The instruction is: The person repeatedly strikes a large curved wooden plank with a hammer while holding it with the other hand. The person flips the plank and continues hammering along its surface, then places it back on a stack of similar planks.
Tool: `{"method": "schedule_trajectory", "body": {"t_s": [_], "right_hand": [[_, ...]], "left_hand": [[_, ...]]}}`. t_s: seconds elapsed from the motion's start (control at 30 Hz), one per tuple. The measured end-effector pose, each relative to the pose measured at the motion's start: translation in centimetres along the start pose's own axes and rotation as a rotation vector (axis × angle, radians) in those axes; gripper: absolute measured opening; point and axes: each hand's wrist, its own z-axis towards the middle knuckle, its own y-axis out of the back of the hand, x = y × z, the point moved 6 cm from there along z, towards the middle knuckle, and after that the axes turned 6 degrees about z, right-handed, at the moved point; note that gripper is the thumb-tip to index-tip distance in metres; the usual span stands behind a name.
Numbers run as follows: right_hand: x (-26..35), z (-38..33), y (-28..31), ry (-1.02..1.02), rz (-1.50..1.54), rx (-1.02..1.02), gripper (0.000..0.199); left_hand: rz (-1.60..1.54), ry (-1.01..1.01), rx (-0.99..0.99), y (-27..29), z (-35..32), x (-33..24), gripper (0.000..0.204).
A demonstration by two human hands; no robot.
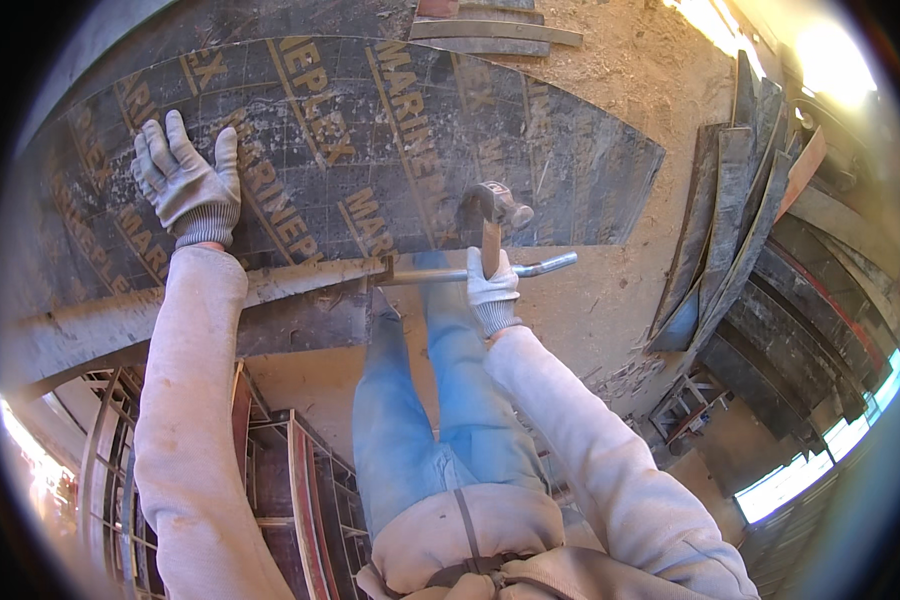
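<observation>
A large dark plywood panel (350,140) with yellowish printed lettering and a curved far edge lies in front of me. My left hand (189,185), in a pale knit-cuffed work glove, rests flat on its left part with the fingers apart. My gloved right hand (492,292) is closed around the wooden handle of a claw hammer (500,207), whose metal head is up over the panel's near edge. A metal bar (550,265) with a bent right end crosses at the right hand; whether that hand also grips it I cannot tell.
A long narrow board (300,280) runs along the panel's near side. Curved dark plywood strips (715,220) lean in a pile at the right, beside larger curved sheets (770,320). Metal racks (300,480) stand lower left. Short boards (490,38) lie on the sandy ground beyond.
</observation>
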Motion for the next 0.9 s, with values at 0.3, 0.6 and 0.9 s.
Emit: {"method": "schedule_trajectory", "body": {"t_s": [0.3, 0.6, 0.9], "right_hand": [[-0.6, -0.5, 0.2, -0.030, 0.164, 0.086, 0.034], [-4.2, -1.4, -4.0, -0.450, 0.206, 0.158, 0.046], [10.0, 2.0, 4.2, -0.387, 0.196, 0.315, 0.069]], "left_hand": [[0.013, -0.014, -0.033, 0.5, 0.6, -0.3, 0.079], [-0.013, -0.040, -0.054, 0.6, 0.4, -0.5, 0.079], [0.006, -0.019, -0.040, 0.4, 0.3, -0.3, 0.079]]}}
